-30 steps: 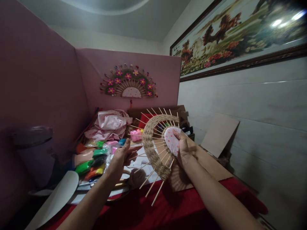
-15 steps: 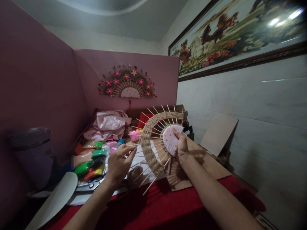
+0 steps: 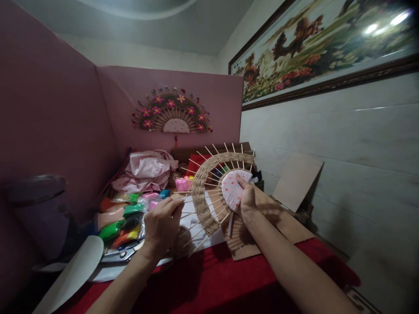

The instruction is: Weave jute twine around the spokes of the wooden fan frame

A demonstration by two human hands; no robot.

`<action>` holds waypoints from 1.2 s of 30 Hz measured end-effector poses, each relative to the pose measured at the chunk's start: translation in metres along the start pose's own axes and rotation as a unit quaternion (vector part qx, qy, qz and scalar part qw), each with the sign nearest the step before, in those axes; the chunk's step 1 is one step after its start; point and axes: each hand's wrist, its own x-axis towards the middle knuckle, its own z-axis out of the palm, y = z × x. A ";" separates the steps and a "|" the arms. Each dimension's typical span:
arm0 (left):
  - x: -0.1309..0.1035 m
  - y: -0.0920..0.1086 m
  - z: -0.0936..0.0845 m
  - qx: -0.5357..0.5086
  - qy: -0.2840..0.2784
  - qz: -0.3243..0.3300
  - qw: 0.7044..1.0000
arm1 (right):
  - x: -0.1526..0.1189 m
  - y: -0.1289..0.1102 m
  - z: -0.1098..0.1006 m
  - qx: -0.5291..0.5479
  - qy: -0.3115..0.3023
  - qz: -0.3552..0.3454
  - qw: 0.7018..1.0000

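My right hand (image 3: 246,198) grips a half-round fan at its white base (image 3: 231,191), which has pink-red spots; the thumb lies over its front. Thin wooden sticks radiate from the base through a woven straw-coloured band (image 3: 200,196) and stick out past its outer edge. On the fan's left side, my left hand (image 3: 163,222) has its thumb and fingers closed at the outer end of a stick. The exact fingertip contact is partly hidden. Behind my left hand lie colourful clay-like packets (image 3: 131,222).
A finished-looking flowered fan (image 3: 172,111) hangs on the pink partition (image 3: 222,100). Scissors (image 3: 121,255) lie by my left forearm. Pink cloth (image 3: 149,168) is bunched at the back. Cardboard (image 3: 242,244) and white paper lie on the red tablecloth (image 3: 229,283). A ball of twine (image 3: 183,237) sits below the fan.
The fan has turned slightly clockwise in my right hand. My left hand has shifted a little up and left, its fingers closing more at the stick ends.
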 end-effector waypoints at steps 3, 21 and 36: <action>-0.001 0.001 0.001 -0.049 -0.010 -0.001 0.999 | 0.002 0.001 -0.001 -0.009 0.004 -0.004 1.000; -0.005 0.009 0.004 -0.044 -0.049 0.030 0.997 | -0.005 0.005 0.001 -0.035 -0.004 -0.016 0.999; 0.001 0.010 0.002 -0.119 -0.044 0.089 0.988 | -0.020 -0.002 0.012 0.005 0.007 0.038 0.999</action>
